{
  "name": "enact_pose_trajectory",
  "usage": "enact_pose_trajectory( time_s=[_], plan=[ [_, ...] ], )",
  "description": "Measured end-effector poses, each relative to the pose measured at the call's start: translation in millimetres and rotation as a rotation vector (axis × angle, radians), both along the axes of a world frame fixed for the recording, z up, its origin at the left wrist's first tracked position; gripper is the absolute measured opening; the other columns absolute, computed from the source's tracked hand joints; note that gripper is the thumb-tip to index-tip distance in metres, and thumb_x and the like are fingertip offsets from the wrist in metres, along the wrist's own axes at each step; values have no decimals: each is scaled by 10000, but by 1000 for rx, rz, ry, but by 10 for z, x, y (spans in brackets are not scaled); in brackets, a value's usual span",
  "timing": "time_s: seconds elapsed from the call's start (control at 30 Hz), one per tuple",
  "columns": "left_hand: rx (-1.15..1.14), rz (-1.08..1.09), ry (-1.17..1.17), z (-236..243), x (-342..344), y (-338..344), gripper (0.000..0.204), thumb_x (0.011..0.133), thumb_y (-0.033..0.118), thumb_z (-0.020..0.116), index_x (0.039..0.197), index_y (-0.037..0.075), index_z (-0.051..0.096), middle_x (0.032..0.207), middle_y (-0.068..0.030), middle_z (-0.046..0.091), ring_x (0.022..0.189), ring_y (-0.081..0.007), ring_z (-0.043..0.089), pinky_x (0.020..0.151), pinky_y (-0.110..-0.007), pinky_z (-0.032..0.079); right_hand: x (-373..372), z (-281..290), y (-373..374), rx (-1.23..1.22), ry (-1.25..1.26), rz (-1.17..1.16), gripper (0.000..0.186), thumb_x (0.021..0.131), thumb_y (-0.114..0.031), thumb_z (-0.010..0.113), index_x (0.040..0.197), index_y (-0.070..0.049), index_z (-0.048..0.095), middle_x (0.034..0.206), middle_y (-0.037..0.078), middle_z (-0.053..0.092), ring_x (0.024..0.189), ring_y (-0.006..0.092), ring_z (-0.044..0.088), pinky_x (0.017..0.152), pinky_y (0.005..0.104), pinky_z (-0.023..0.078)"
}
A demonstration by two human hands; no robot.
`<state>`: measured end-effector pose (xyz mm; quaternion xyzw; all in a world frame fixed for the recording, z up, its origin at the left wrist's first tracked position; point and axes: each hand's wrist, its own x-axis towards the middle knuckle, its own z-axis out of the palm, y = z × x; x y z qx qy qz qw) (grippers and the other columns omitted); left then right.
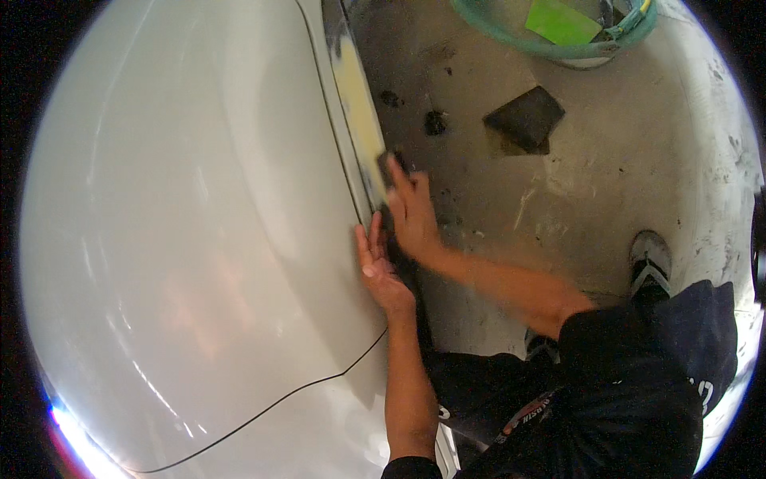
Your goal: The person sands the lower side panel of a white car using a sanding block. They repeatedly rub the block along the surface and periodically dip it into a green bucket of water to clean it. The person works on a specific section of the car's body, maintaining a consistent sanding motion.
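Note:
A white car panel (199,184) fills the left side, with a narrow trim strip along its edge bearing pale yellow filler (357,100). My right hand (411,207) grips a dark sanding pad (392,161) against the lower part of the filler, slightly blurred. My left hand (379,263) rests with fingers extended and somewhat apart on the panel's edge, just below and left of my right hand.
A green-rimmed tub (487,32) with a green sheet (558,22) inside stands on the concrete floor (511,215) at the top right. Dark square sheets (525,118) lie on the floor. My sandaled feet (648,263) show at the right.

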<state>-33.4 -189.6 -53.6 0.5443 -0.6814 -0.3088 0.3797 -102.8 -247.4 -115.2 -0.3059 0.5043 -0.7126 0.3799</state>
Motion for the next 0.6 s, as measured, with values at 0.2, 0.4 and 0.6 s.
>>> enact_pose_trajectory(
  time_s=[0.2, 0.4, 0.6],
  plan=[
    [-20, -4, -31, -8, -51, -32, 779, 976, 539, 329, 1454, -67, 220, 1406, -267, 422, 1338, -351, 384, 1138, -454, 219, -81, -141, -323, 113, -194, 116, 476, 1008, -232, 368, 1455, -70, 365, 993, 209, 499, 939, 320, 484, 916, 389, 395],
    [13, 22, -168, -60, -184, -89, 853, 963, 578, 367, 1420, -121, 197, 1388, -291, 421, 1327, -355, 392, 1146, -465, 234, -217, -220, -553, 21, -198, 31, 478, 1006, -247, 377, 1451, -71, 367, 989, 246, 544, 931, 345, 523, 890, 414, 410],
    [7, 21, -130, -80, -137, -98, 693, 1006, 450, 347, 1413, -106, 274, 1379, -279, 444, 1328, -354, 399, 1130, -458, 246, -410, -307, -1186, -98, -403, 34, 463, 990, -220, 420, 1438, -103, 403, 927, 237, 549, 893, 356, 525, 864, 422, 422]
  ],
)
